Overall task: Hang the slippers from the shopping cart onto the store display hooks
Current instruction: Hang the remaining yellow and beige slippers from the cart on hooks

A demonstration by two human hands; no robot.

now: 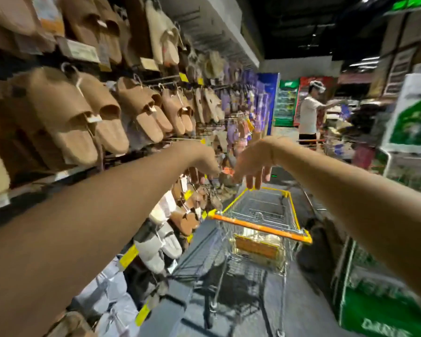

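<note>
My left hand reaches out to the display rack, fingers curled down over the top of a small pair of brown slippers that hangs just below it; blur hides the exact grip. My right hand hovers close beside it, fingers hanging down relaxed and holding nothing. Under both hands stands the shopping cart with a yellow rim and orange handle; I see no slippers in its wire basket. Rows of brown slippers hang from the display hooks on the left.
Grey and white slippers hang low on the rack beside the cart. A person in a white shirt stands at the aisle's far end. Green-labelled stacked goods line the right side. Dark floor runs around the cart.
</note>
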